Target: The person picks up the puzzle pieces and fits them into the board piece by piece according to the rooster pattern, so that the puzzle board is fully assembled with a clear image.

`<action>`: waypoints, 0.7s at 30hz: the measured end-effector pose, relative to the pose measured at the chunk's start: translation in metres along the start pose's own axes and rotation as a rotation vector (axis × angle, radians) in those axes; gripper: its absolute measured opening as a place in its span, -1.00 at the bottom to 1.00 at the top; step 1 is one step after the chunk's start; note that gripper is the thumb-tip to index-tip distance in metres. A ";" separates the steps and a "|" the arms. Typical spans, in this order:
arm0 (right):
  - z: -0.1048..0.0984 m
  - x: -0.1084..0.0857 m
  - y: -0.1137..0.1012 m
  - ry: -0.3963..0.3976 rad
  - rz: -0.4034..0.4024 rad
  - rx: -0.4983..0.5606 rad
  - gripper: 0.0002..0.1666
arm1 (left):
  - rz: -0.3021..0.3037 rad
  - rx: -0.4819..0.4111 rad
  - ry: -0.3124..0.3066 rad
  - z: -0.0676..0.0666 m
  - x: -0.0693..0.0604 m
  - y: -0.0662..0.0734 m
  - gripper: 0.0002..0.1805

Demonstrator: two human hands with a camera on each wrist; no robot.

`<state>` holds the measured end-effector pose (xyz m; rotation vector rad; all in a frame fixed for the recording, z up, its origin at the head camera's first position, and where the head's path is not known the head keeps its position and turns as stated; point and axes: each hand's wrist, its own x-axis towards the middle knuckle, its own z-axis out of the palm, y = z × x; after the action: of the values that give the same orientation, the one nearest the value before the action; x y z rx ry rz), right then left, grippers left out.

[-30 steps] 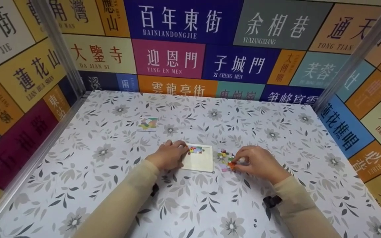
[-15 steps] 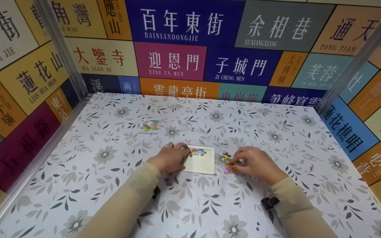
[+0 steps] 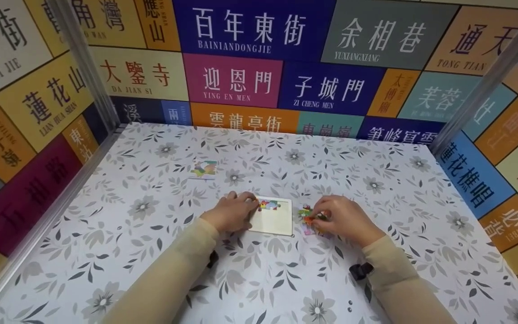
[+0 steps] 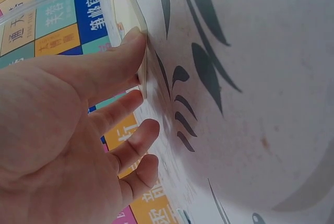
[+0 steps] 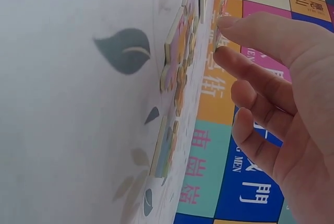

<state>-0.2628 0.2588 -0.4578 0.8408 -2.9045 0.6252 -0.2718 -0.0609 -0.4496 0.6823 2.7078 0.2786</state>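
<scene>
A cream puzzle board (image 3: 271,223) lies on the table, with a few joined, colourful pieces (image 3: 269,205) along its far edge. My left hand (image 3: 232,212) holds the board's left side, the thumb on its edge in the left wrist view; its other fingers are loosely bent. To the right of the board is a small heap of loose puzzle pieces (image 3: 307,230). Above this heap, my right hand (image 3: 342,220) pinches one puzzle piece (image 5: 221,18) between thumb and index finger, lifted off the table in the right wrist view. The remaining right fingers are curled, holding nothing.
A small square colourful picture (image 3: 204,168) lies farther back on the left. Flower-patterned white cloth (image 3: 151,243) covers the table. Walls with colourful printed signs (image 3: 232,81) stand at the back and both sides.
My right hand has shifted slightly left over the loose pieces, with the pinched piece. The left hand stays at the board's edge, and the board has not visibly moved.
</scene>
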 end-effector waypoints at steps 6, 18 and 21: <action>0.002 0.008 -0.002 -0.016 0.010 -0.002 -0.88 | -0.010 -0.008 -0.007 0.000 0.001 0.001 -0.26; 0.004 0.027 -0.010 -0.033 0.011 0.005 -0.90 | 0.040 0.028 0.020 -0.001 -0.001 -0.001 -0.28; 0.006 0.029 -0.012 -0.041 0.018 -0.012 -0.90 | 0.033 0.032 0.019 0.000 -0.001 -0.001 -0.28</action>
<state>-0.2805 0.2327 -0.4539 0.8369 -2.9531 0.5978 -0.2713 -0.0626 -0.4497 0.7380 2.7265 0.2518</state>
